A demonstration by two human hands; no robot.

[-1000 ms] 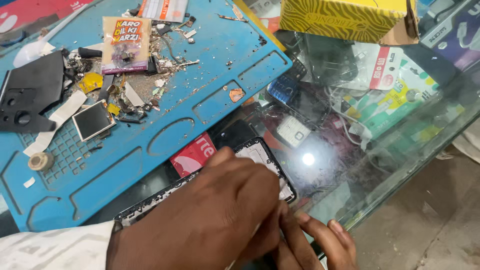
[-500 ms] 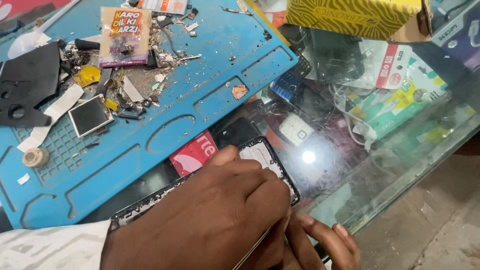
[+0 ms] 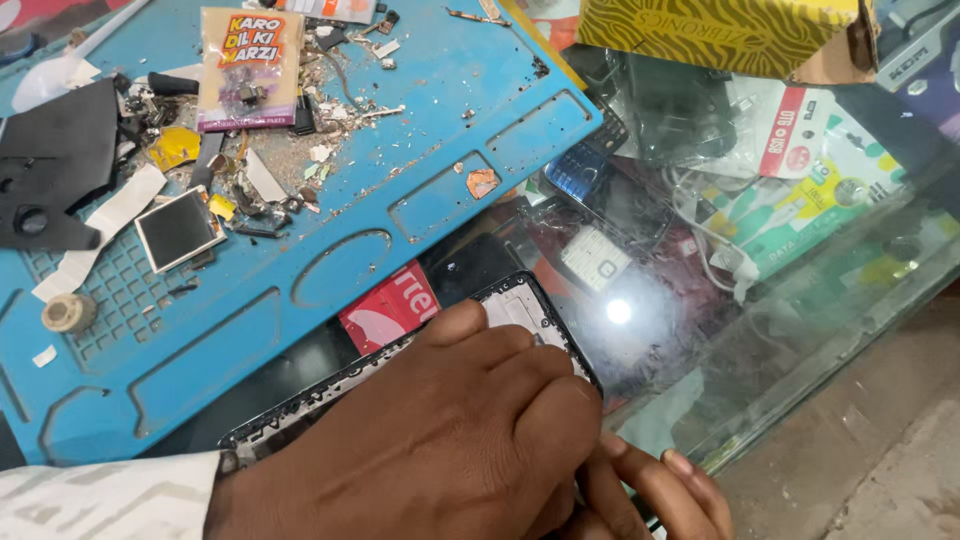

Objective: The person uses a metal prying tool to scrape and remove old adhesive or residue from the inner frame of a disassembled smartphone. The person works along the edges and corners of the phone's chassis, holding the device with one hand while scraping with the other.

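The phone frame (image 3: 520,300) is lying at the lower centre of the frame on the glass table (image 3: 800,330), the left hand (image 3: 440,440) pressing flat, fingers curled over it, the right hand (image 3: 650,495) pinching something hidden; steady pressure seems wise.

Blue work mat (image 3: 330,250), embossed with grid and oval recesses, speckled with pale debris. Black phone frame (image 3: 520,300) with whitish-grey interior. Red card (image 3: 392,308) with white lettering beneath the glass. Black plastic piece (image 3: 60,165) at mat's left edge. Small square screen (image 3: 178,228), dark face, silver border. White tape strip (image 3: 100,230); cream tape roll (image 3: 68,313). Clear sachet (image 3: 250,65) with orange-yellow print and pink band. Yellow box (image 3: 730,35), black zebra-style striping. Blue keypad phone (image 3: 578,170) under glass. Green-and-white package (image 3: 800,215). White sleeve (image 3: 100,500), faint grey pattern.
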